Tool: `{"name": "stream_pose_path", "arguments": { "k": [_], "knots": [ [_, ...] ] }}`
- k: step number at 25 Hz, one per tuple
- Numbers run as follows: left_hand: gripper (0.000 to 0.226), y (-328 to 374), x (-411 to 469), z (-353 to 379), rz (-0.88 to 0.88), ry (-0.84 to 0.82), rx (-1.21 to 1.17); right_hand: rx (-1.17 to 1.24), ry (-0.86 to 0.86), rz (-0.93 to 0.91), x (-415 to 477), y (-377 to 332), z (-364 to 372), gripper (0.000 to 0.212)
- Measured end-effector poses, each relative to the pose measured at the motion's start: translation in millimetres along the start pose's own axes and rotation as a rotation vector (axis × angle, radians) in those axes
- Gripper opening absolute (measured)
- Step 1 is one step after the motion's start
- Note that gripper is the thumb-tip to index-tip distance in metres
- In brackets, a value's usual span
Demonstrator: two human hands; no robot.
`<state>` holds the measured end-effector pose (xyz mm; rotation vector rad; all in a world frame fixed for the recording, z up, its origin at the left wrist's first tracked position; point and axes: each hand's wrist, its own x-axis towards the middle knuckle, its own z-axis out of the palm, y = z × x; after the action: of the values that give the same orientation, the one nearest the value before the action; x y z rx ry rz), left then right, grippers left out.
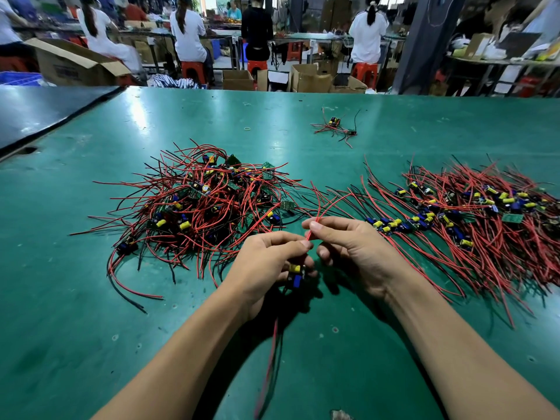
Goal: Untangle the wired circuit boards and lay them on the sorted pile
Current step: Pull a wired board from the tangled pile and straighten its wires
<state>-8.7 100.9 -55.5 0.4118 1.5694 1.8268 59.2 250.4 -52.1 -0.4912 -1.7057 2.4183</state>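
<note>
My left hand (269,262) grips a small circuit board (295,275) with a yellow and a blue part, held just above the green table (91,298). Its red wires run up between my hands, and my right hand (348,247) pinches those red wires (325,209) between thumb and forefinger. More wires hang down from the board toward me. A tangled heap of wired boards (200,204) lies to the left of my hands. The sorted pile (472,219), with boards in a row and wires combed out, lies to the right.
A small separate bundle of wired boards (335,127) lies farther back on the table, with a rubber band (248,128) near it. A dark panel (39,113) adjoins the table at far left. Several seated people, cardboard boxes and red stools fill the background.
</note>
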Motion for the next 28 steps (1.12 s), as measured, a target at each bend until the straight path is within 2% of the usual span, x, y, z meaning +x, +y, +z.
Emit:
{"name": "stream_pose_path", "arguments": {
  "k": [4, 8, 15, 18, 22, 25, 28],
  "knots": [
    [0.016, 1.2, 0.8, -4.8, -0.033, -0.023, -0.048, -0.041, 0.031, -0.096, 1.4, -2.1, -4.8, 0.020],
    [0.015, 2.3, 0.9, -5.2, -0.062, -0.060, -0.110, 0.023, 0.075, -0.105, 2.3, 0.1, 0.1, 0.017],
    [0.007, 6.4, -4.4, -2.1, -0.069, -0.126, -0.049, 0.176, 0.324, -0.212, 11.0, 0.2, 2.0, 0.016],
    [0.007, 6.4, -5.5, -0.9, -0.068, -0.146, -0.034, 0.202, 0.379, -0.270, 13.1, 0.6, -0.5, 0.013],
    [0.007, 1.6, -6.4, 2.9, -0.043, -0.145, 0.024, 0.309, 0.374, -0.175, 13.3, -1.8, -3.8, 0.008],
    [0.005, -2.9, -5.6, 6.2, 0.018, -0.121, 0.129, 0.421, 0.285, -0.015, 11.6, -6.5, -5.2, 0.018],
    [0.005, -5.1, -4.9, 8.5, 0.064, -0.080, 0.141, 0.376, 0.226, 0.008, 10.0, -7.2, -4.4, 0.012]
  ]
}}
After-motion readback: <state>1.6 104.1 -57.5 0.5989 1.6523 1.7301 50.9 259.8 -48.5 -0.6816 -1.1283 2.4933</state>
